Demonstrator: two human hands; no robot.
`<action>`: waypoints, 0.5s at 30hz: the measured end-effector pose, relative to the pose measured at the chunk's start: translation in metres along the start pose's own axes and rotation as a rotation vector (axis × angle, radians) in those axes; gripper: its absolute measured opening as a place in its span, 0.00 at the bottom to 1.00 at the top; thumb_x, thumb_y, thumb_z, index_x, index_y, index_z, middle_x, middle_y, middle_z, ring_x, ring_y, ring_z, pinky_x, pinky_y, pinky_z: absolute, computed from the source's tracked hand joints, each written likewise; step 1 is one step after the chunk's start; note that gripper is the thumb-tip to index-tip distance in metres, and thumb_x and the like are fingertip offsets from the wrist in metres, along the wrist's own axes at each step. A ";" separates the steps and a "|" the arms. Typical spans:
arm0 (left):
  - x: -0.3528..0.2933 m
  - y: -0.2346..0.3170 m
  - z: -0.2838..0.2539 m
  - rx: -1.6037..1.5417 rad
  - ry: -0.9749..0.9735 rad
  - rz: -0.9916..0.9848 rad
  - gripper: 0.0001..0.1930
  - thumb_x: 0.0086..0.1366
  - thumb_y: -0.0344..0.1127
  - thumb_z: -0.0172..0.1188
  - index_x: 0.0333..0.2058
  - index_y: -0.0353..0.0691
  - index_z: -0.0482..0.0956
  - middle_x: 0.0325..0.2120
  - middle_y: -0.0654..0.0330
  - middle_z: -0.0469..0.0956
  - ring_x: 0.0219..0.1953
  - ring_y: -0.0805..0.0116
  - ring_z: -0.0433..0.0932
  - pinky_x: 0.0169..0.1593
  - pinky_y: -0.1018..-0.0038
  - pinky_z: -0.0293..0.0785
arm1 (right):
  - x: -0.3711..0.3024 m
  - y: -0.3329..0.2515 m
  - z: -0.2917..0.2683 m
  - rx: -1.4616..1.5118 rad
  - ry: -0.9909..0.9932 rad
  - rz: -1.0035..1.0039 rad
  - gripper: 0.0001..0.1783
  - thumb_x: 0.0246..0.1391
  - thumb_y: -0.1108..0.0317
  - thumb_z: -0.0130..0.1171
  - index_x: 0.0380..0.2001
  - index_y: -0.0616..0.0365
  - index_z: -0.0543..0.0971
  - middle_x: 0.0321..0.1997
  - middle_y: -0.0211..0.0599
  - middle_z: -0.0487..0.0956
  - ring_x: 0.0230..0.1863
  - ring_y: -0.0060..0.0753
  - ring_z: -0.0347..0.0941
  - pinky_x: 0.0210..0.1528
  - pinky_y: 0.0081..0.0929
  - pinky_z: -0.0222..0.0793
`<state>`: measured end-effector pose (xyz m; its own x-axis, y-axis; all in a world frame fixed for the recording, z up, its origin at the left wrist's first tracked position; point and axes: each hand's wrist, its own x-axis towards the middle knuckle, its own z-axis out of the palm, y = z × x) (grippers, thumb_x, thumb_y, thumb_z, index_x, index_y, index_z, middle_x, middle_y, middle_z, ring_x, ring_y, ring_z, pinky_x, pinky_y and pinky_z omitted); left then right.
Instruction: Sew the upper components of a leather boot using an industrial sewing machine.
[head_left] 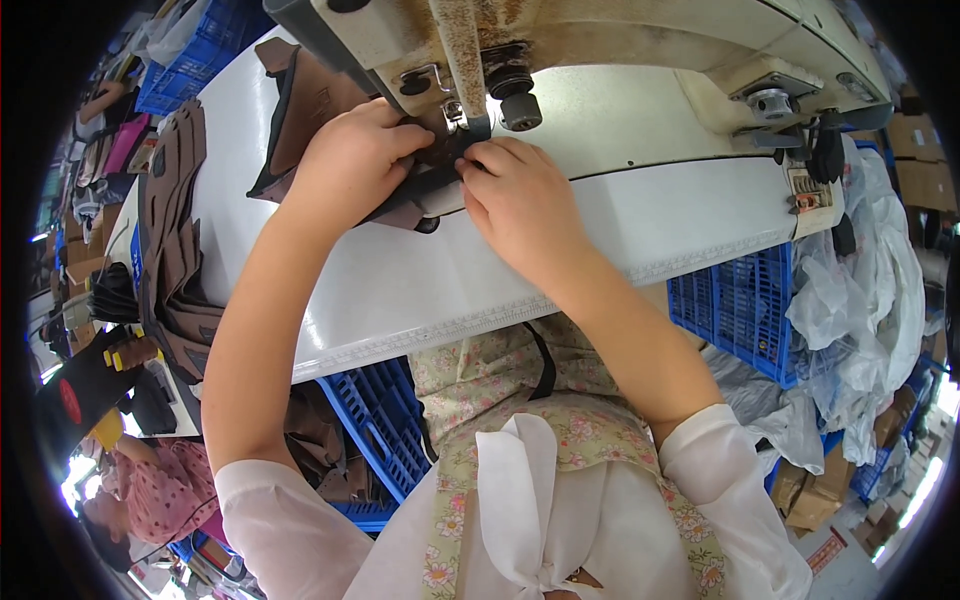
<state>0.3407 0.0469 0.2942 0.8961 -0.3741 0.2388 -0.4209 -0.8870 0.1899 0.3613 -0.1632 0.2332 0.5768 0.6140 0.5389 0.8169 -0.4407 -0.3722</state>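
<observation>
From my remote screen, I see the brown piece [318, 105] (light and floppy, I'd judge; hold its edges) under the sewing machine [620, 45], left hand [350, 165] and right hand [525, 200] bunched close, whether pinching I can't tell.

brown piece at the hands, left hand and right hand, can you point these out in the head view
brown piece [312, 108]: head view, on its flap left of the machine
left hand [350, 160]: head view, on the back of the hand
right hand [525, 202]: head view, on the back of the hand
</observation>
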 end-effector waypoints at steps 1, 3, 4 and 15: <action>0.000 0.001 0.000 0.006 0.007 -0.009 0.15 0.47 0.24 0.62 0.36 0.44 0.84 0.34 0.57 0.78 0.40 0.54 0.79 0.40 0.62 0.77 | 0.000 0.000 0.000 0.009 -0.009 0.008 0.09 0.48 0.70 0.62 0.34 0.60 0.82 0.40 0.34 0.78 0.47 0.38 0.73 0.51 0.36 0.70; 0.000 0.003 0.001 0.001 0.008 -0.025 0.15 0.47 0.24 0.62 0.36 0.44 0.84 0.34 0.57 0.79 0.40 0.54 0.79 0.40 0.62 0.77 | 0.002 0.001 -0.001 0.019 -0.019 0.018 0.08 0.49 0.71 0.63 0.34 0.59 0.82 0.41 0.33 0.78 0.49 0.38 0.74 0.51 0.38 0.71; 0.000 0.003 0.002 -0.003 0.011 -0.042 0.15 0.48 0.24 0.62 0.36 0.44 0.84 0.34 0.57 0.79 0.40 0.54 0.79 0.41 0.62 0.77 | 0.002 0.002 -0.002 0.013 -0.008 0.012 0.08 0.49 0.70 0.62 0.33 0.60 0.83 0.39 0.34 0.78 0.47 0.38 0.73 0.50 0.36 0.70; -0.003 0.006 0.006 0.054 -0.004 -0.085 0.16 0.48 0.25 0.62 0.38 0.45 0.85 0.34 0.57 0.78 0.40 0.56 0.78 0.40 0.63 0.77 | 0.006 0.009 -0.001 -0.001 -0.014 0.026 0.09 0.47 0.70 0.63 0.33 0.60 0.83 0.36 0.34 0.77 0.44 0.39 0.72 0.49 0.36 0.69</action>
<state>0.3366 0.0413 0.2894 0.9289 -0.2978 0.2203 -0.3352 -0.9288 0.1582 0.3717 -0.1641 0.2336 0.5980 0.6111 0.5186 0.8015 -0.4573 -0.3854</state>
